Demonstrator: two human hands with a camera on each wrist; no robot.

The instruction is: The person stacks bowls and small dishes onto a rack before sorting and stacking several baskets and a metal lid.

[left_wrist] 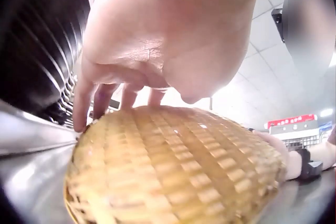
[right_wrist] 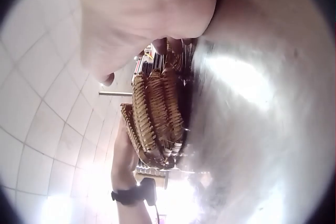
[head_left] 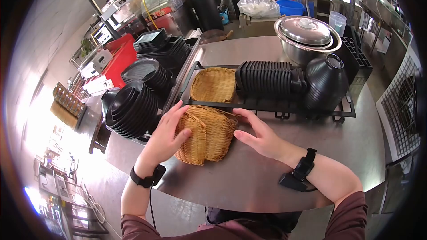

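Note:
Several woven baskets lie bunched together on the steel table, in front of a black rack; their ribbed rims show side by side in the right wrist view. My left hand is at their left side, fingers extended and thumb over the weave. In the left wrist view, its fingertips reach the far edge of one basket. To the right of the baskets is my right hand, thumb and fingers spread apart, the fingertips close to the basket edge. Another woven basket sits in the rack.
The black rack also bears a row of black dishes and stacked black bowls. Black bowls and plates fill a tray at left. A lidded steel pot stands at the back right of the table.

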